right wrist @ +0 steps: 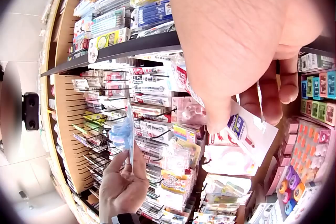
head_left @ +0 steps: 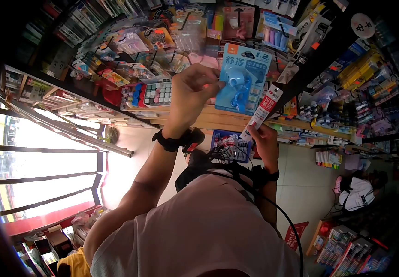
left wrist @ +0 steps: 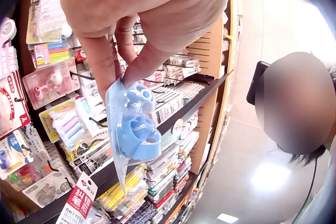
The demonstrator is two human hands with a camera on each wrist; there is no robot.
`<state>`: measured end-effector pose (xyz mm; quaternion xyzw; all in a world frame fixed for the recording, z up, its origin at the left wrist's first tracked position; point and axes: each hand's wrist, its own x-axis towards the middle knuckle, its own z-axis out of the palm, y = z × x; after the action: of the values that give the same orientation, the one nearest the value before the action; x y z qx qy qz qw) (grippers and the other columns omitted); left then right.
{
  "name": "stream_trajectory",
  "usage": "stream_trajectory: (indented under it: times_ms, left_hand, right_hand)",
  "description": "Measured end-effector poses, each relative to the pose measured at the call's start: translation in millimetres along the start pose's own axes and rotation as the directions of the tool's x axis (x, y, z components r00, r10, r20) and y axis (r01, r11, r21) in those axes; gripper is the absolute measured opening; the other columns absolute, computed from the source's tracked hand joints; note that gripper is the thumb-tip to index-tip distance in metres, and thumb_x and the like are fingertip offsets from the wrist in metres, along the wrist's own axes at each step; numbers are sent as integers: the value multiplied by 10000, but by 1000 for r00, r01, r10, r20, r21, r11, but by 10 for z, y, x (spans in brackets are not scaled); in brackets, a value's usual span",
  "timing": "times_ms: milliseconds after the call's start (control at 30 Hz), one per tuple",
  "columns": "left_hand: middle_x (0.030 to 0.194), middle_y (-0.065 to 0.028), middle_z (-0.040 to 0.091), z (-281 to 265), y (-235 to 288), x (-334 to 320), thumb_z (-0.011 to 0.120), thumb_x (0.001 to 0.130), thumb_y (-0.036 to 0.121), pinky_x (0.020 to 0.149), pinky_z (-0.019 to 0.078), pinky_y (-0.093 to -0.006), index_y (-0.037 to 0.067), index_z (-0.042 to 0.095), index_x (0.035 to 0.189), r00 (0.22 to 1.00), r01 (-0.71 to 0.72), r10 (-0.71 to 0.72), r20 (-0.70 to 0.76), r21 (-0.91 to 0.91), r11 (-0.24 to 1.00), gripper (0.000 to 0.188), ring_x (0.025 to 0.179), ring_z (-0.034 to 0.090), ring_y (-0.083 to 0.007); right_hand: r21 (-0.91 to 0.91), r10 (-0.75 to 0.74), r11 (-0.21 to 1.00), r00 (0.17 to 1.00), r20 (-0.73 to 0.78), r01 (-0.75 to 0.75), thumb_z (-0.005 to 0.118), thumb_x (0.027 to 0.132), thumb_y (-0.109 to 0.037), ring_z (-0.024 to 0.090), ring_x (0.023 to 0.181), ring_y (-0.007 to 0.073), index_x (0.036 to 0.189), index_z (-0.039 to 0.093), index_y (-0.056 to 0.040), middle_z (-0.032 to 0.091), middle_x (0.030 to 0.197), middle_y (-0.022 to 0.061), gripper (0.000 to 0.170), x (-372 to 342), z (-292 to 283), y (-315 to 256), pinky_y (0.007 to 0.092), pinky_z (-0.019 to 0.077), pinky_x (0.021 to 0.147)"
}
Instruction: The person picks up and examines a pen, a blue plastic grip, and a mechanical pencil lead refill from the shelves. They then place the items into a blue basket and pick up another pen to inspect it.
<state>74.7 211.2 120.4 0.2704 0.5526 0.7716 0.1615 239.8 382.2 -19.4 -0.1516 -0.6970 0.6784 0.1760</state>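
Observation:
In the head view my left hand pinches the edge of a blue blister pack between thumb and fingertips. The pack stands upright, its printed front facing me. The left wrist view shows it edge-on, with rounded, ring-shaped blue pencil grips under clear plastic. My right hand grips the lower end of a narrow red-and-white packet, which slants up to the right beside the blue pack. Seen from the right wrist, that hand fills the upper right, its fingers partly hidden behind a white card.
Hanging packs on hooks fill the rack ahead. A dark shelf rail crosses at the right. Below the wooden shelf edge, a blue basket holds packets. Another person is low at the far right. A bright window lies left.

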Motion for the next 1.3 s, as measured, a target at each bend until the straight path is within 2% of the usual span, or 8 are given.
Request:
stream_trajectory:
  times_ms: [67,533,900,1000,1067,1233,1267,1300]
  left_hand:
    - [931,-90,672,19,-14,1,658,813,-143,622,479,-203,-19,598,910,998,-63,63,-3,18,998,169,774,648,-91]
    - [959,-105,682,11,36,-24,685,815,-120,602,515,-190,-25,597,912,998,-59,59,9,-8,998,162,769,657,-93]
    - [954,-119,678,-1,63,-26,669,812,-133,609,519,-204,-26,594,913,999,-41,41,6,50,998,165,754,657,-99]
    - [983,-102,700,-5,46,-19,707,809,-94,530,492,-158,-18,604,894,998,-70,70,10,26,997,153,754,661,-78]
    - [965,-124,678,18,88,-31,671,815,-128,608,515,-205,-26,595,913,999,-40,40,6,25,999,160,758,657,-100]
    - [925,-109,683,14,79,-32,673,814,-129,626,507,-211,-22,596,912,999,-53,53,-9,14,999,164,750,653,-99]
    - [908,-101,684,17,62,-27,673,816,-129,634,503,-213,-20,595,911,999,-48,49,-20,43,998,164,748,651,-98]
    - [908,-101,684,18,39,-18,673,816,-129,634,503,-213,-20,595,911,999,-37,37,-2,33,999,164,748,651,-98]
  right_hand:
    - [-5,3,1000,1000,2,-3,702,913,-188,598,694,77,968,709,54,676,751,58,248,0,-7,4,255,460,640]
    - [32,-49,998,997,-64,51,692,918,-120,569,700,38,902,666,32,651,760,15,155,-39,0,-86,225,450,632]
    - [26,-64,997,990,-124,68,733,880,-134,462,579,-1,877,685,14,591,658,-39,155,-52,-30,-36,197,347,525]
    - [31,-56,998,990,-126,60,732,877,-130,459,567,-2,865,690,16,586,641,-45,152,-57,-12,-73,198,346,520]
    - [4,-53,999,991,-122,54,734,877,-138,464,560,-3,854,687,17,586,632,-47,163,-52,-32,-85,198,347,517]
    - [-14,-15,1000,993,-121,13,715,878,-108,504,596,16,864,686,12,621,697,-29,124,-60,-56,-104,213,374,533]
    - [335,41,942,991,-128,4,693,884,-100,519,621,39,887,673,7,619,721,-17,109,-59,-63,-65,226,391,548]
    - [640,95,769,987,-127,8,671,891,-93,535,646,61,909,661,3,617,746,-5,97,-69,-36,-178,239,407,562]
